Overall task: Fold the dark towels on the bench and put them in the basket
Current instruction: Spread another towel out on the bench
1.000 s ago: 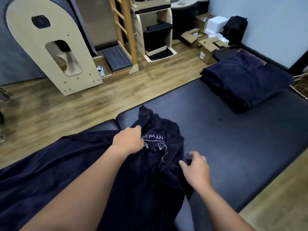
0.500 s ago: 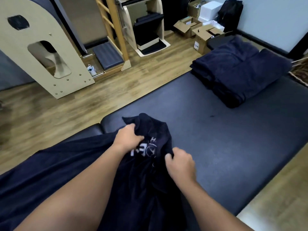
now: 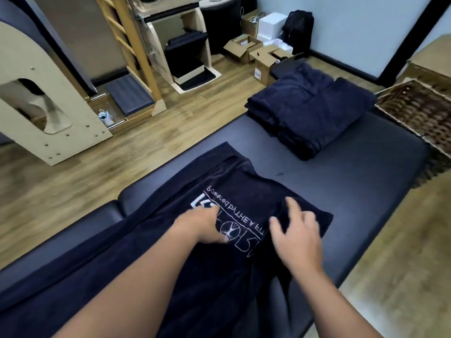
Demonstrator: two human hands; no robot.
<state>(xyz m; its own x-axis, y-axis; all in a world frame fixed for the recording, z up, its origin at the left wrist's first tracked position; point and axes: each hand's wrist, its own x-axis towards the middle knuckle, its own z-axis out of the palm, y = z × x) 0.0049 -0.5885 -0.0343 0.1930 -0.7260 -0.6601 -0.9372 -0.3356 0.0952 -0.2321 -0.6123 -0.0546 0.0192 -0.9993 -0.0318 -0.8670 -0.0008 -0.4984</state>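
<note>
Towel (image 3: 244, 198) now spread flat across the surface (image 3: 366, 181), logo up.
Bunched half a second ago; both hands have let go, left hand (image 3: 202, 225) and right hand (image 3: 296, 236) resting open on it, folded stack (image 3: 310, 113) near the far corner.

The basket (image 3: 419, 111) is running off the right edge; the towel's (image 3: 219, 276) near end is disappearing under both forearms.

White stitched lettering is seen upside down on the dark towel (image 3: 234, 196): "powered by" over "THE EARTH", partly legible; larger logo characters beside it cannot be read
</note>
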